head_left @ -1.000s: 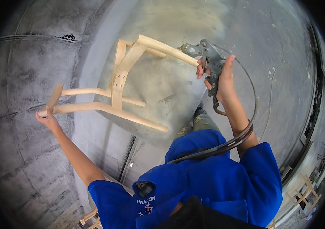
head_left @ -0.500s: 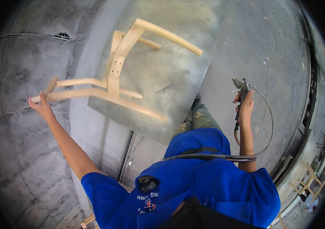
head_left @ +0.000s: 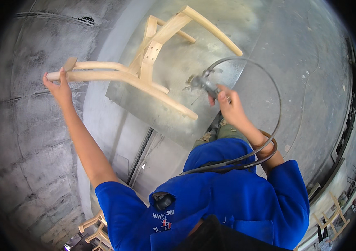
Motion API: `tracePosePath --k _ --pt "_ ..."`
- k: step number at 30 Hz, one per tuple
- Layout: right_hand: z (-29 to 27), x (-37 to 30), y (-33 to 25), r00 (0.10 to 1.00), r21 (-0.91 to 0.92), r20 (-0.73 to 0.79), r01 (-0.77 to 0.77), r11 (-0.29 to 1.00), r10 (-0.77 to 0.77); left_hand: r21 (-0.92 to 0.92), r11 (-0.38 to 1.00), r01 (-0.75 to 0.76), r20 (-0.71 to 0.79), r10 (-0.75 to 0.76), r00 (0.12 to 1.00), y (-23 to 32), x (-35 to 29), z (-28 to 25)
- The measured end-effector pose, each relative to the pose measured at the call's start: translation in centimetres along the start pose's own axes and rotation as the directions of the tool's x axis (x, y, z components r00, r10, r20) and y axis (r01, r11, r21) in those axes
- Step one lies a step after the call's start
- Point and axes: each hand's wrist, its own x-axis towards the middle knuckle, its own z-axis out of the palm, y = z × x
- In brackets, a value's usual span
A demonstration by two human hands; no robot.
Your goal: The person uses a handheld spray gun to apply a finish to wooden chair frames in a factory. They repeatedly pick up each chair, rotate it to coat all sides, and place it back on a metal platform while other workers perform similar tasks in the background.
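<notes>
A pale wooden chair frame (head_left: 147,62) lies on a grey metal sheet (head_left: 123,100), its legs pointing to the right. My left hand (head_left: 60,85) is wrapped round the left end of its near leg, fingers above and thumb at the tip. In my right hand (head_left: 230,103) is a metal spray gun (head_left: 205,83), held by its grip over the sheet, right of the frame and apart from it. The gun is slightly blurred, and its nozzle points left. From it a grey hose (head_left: 279,96) loops round to the right and back to my waist.
A scuffed concrete wall (head_left: 48,121) rises on the left. Grey floor (head_left: 295,54) spreads on the right. More wooden frames stand behind me at lower left (head_left: 98,230) and one wooden frame (head_left: 332,217) at lower right.
My right hand has swung left with the spray gun, from over the floor to over the sheet, and the hose now loops higher. The chair frame appears shifted right and up, my left hand still holding it.
</notes>
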Motion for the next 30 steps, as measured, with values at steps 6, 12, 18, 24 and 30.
tracePosePath --k 6,12,18,24,30 --pt "-3.0 -0.2 0.0 0.910 -0.220 -0.318 0.203 0.954 -0.267 0.029 0.996 -0.084 0.000 0.084 0.996 0.8 -0.8 -0.4" --pt "-1.7 -2.8 0.9 0.945 -0.174 -0.211 0.215 0.961 -0.249 0.039 0.988 -0.153 -0.055 0.155 0.986 1.1 -1.2 -0.3" --pt "0.7 -4.9 -0.3 0.991 0.050 0.114 -0.073 0.996 0.067 0.067 0.989 -0.135 -0.043 0.138 0.990 3.4 -2.5 -2.0" --pt "4.3 -1.2 -5.7 0.989 0.411 0.056 -0.145 0.900 0.134 0.195 0.977 -0.083 0.137 0.056 0.989 6.4 -1.2 -7.0" --pt "7.9 2.6 -7.3 0.979 0.692 0.199 -0.174 0.701 0.047 0.325 0.945 -0.032 0.218 -0.042 0.975 8.3 -0.4 -7.8"
